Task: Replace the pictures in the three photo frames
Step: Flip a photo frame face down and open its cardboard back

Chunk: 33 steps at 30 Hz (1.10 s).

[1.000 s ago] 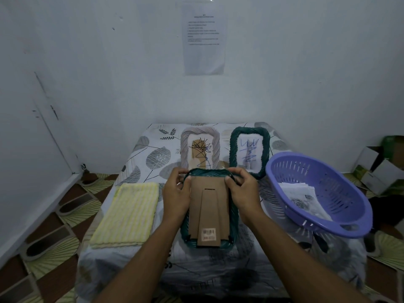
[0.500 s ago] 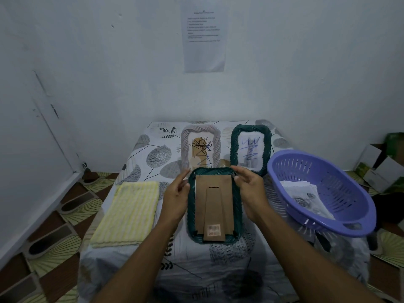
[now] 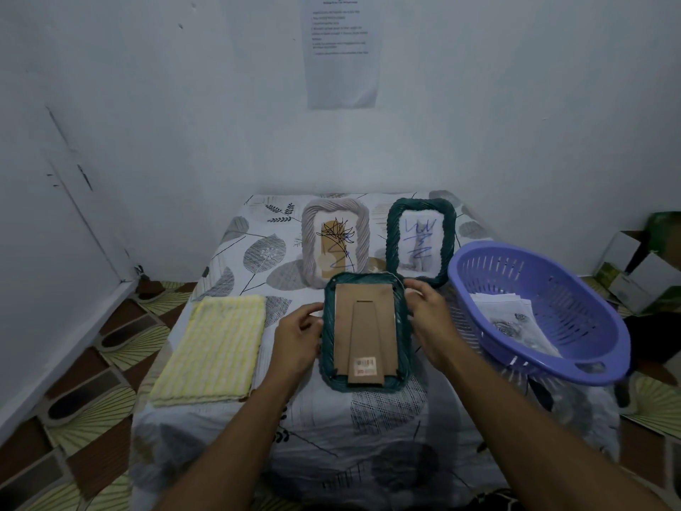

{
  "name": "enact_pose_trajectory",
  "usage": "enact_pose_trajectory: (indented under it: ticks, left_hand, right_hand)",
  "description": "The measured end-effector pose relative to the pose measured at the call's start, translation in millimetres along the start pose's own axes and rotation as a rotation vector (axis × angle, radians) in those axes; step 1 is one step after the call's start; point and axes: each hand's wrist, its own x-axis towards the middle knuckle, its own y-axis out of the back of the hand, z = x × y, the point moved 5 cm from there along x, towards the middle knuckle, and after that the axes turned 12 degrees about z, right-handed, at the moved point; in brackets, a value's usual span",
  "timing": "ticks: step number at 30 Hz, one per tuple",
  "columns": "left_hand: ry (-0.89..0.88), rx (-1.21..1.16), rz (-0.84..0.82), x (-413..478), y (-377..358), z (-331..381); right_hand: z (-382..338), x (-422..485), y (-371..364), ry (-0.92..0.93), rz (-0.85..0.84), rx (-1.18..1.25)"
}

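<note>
- Both hands had slid from the top of the face-down green frame (image 3: 365, 328) to its sides; it lay flat mid-counter (image 3: 368, 418).
- The left hand (image 3: 298, 337), at 9 o'clock, touched the rim with relaxed fingers.
- The right hand (image 3: 429, 322), at 3 o'clock, kept loose, straight fingers, gripping nothing.
- The grey frame (image 3: 335, 245) stood at 11 o'clock, the second green frame (image 3: 421, 241) at 1 o'clock.

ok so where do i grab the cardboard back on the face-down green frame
Likely the stand leg: its free end, by the barcode sticker, sticks out past the backing board at the near edge. Come in from the near side, pinch that end and lift. The rim of the green frame walls in the board's other edges.
</note>
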Motion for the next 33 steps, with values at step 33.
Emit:
enact_pose_trajectory:
  ticks: [33]
  left_hand:
    - [0.144,-0.17,-0.371,-22,-6,15]
  right_hand:
    - [23,-34,17,0.103,-0.181,-0.065]
